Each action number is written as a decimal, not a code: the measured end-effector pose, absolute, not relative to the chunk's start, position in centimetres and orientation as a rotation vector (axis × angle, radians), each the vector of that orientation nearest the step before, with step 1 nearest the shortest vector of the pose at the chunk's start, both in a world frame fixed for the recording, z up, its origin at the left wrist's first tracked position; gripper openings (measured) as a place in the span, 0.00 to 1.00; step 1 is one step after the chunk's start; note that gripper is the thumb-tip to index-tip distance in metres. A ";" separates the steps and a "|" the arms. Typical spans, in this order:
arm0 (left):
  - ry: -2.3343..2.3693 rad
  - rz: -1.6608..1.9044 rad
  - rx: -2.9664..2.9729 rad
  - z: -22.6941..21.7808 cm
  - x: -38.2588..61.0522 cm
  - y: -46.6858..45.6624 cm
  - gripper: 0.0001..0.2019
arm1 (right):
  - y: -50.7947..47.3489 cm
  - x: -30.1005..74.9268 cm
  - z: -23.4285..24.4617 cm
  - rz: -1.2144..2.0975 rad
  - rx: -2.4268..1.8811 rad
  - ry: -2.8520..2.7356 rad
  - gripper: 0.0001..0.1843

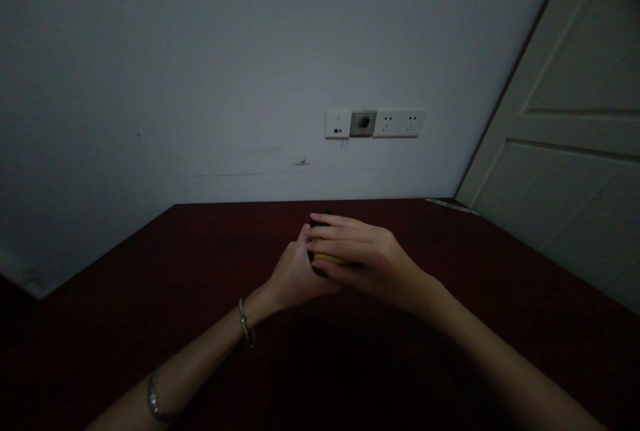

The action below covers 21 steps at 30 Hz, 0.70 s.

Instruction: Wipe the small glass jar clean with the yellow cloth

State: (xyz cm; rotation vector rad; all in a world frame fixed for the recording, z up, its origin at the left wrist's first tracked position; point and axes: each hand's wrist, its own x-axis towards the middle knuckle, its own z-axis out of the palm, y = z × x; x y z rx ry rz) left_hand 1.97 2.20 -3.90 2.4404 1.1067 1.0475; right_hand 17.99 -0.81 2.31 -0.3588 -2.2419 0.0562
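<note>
Together, the two hands close around one small item, a dark and yellow object (pixel 330 259), in front of the person, over the middle of the worktop (pixel 225 231). The right hand (pixel 367 251) comes over it from the right, its fingers slightly parted and laid across the object, the tips reaching the left hand's side. A strip of yellow shows between two of those fingers, and dark parts show above it and below. The left hand (pixel 297 274) grips the object from the left, thumb side up; most of its fingers are hidden, so how tightly they curl cannot be told. The object is too covered to identify, and whether it touches the surface underneath is unclear.

A thin bracelet (pixel 245 322) circles the left wrist, and a wider bangle (pixel 154 399) sits farther up that forearm. The dark red worktop meets a pale wall (pixel 225 71), where a row of socket plates (pixel 399 124) is mounted above its back edge. A panelled door (pixel 575 124) slants along the right.
</note>
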 end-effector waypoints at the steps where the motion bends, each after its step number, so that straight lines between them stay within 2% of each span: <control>1: 1.132 1.048 2.378 -3.6 2.0 1.9 0.30 | -0.6 18.1 2.3 0.095 -0.357 -2.197 0.14; 5: 1.104 1.138 2.212 -2.0 2.2 0.5 0.39 | 0.2 18.5 2.4 0.337 -0.445 -1.982 0.14; 9: 1.046 1.151 2.173 -1.5 2.2 0.0 0.36 | 0.5 18.7 2.5 0.613 -0.566 -1.815 0.11; 13: 0.998 1.136 2.149 -1.8 2.1 0.3 0.35 | 0.7 18.7 2.2 0.742 -0.603 -1.761 0.09; 18: 0.909 1.143 2.065 -2.0 2.0 0.4 0.37 | 0.9 18.8 2.1 0.857 -0.622 -1.743 0.11; 21: 0.803 1.137 1.941 -2.1 1.9 0.3 0.35 | 1.0 19.1 2.0 0.918 -0.583 -1.802 0.18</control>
